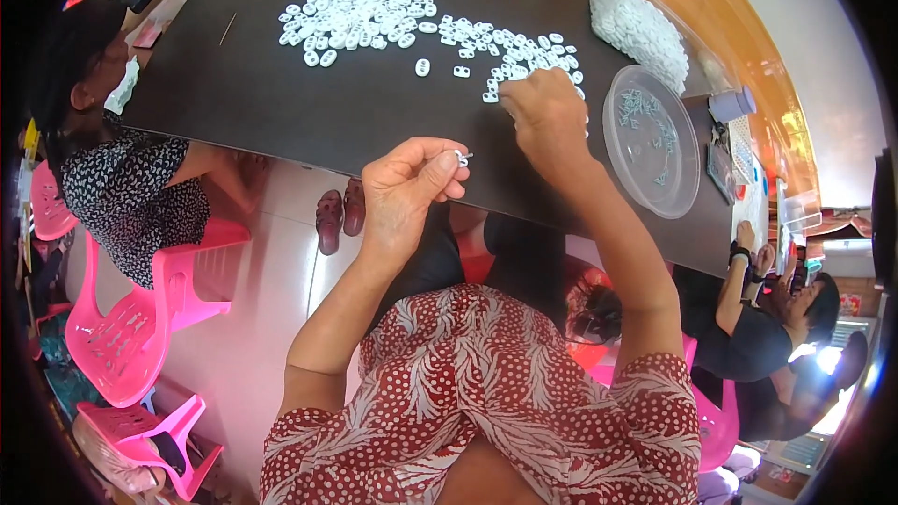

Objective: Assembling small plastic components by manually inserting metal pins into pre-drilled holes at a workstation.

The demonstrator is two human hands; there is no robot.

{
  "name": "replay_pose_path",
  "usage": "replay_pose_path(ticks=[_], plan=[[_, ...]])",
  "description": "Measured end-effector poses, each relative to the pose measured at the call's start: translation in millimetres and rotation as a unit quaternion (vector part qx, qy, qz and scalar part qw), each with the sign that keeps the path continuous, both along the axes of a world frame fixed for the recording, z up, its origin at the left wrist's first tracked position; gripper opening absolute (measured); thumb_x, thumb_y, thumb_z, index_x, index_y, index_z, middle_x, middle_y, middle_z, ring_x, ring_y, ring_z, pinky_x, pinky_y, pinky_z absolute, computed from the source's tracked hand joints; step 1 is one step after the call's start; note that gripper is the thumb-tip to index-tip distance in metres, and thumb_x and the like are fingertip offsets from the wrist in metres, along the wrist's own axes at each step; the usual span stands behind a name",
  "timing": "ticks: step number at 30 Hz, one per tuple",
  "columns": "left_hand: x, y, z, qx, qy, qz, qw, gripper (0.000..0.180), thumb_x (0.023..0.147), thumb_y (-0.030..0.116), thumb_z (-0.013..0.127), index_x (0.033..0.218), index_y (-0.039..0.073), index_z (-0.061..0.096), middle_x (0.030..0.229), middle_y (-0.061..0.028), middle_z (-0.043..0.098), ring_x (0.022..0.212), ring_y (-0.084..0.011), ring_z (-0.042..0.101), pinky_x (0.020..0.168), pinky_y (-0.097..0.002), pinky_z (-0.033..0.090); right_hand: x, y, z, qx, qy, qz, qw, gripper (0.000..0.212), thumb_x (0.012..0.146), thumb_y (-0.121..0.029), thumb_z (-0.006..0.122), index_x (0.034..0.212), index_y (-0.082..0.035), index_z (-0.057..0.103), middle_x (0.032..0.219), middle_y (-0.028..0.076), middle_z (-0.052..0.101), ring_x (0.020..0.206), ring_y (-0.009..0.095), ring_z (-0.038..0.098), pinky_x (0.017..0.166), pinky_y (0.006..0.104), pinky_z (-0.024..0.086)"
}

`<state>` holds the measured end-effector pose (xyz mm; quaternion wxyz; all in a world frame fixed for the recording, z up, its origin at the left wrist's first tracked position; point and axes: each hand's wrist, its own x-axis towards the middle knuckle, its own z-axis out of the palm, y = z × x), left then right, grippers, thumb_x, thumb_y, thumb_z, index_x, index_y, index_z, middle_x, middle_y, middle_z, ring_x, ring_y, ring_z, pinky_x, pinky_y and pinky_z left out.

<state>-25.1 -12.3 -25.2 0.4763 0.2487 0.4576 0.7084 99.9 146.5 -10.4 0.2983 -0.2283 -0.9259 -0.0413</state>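
Observation:
My left hand (407, 189) is raised at the table's near edge, thumb and fingers closed on a small white plastic piece (461, 158). A thin greyish pin or screw seems to stick out of it. My right hand (550, 117) reaches over the table with its fingers curled down at the near side of a spread of small white two-holed pieces (524, 54). Whatever its fingertips pinch is hidden. A larger heap of white oval two-holed pieces (360, 7) lies farther left, and a few single ones sit between the two groups.
Right of my right hand lies a round clear plastic lid (652, 142) holding small screws (645, 117). A mass of white pieces (638, 33) is behind it. A thin stick (227, 28) lies far left on the dark table (281, 112). People sit at both sides, near pink chairs (126, 332).

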Motion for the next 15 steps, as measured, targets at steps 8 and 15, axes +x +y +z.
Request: replay_pose_path(ticks=[8, 15], plan=[[-2.5, -1.3, -1.6, 0.004, 0.009, -0.016, 1.000, 0.017, 0.088, 0.012, 0.060, 0.095, -0.002, 0.065, 0.077, -0.0080, 0.065, 0.061, -0.0090, 0.058, 0.057, -0.0200, 0.044, 0.9, 3.1, 9.8, -0.103, 0.036, 0.005, 0.994, 0.005, 0.073, -0.009, 0.064, 0.078, -0.009, 0.066, 0.068, 0.009, 0.055, 0.072, 0.028, 0.054, 0.064, 0.0383, 0.043], [-1.3, -1.2, -4.4, 0.023, -0.015, -0.003, 1.000, 0.017, 0.087, 0.012, 0.061, 0.095, -0.003, 0.064, 0.076, -0.0080, 0.065, 0.060, -0.0092, 0.058, 0.057, -0.0202, 0.045, -69.3, 14.5, -1.9, -0.067, 0.016, 0.108, 0.992, 0.016, 0.073, -0.007, 0.065, 0.088, -0.010, 0.068, 0.074, 0.010, 0.059, 0.074, 0.029, 0.053, 0.067, 0.0383, 0.043]])
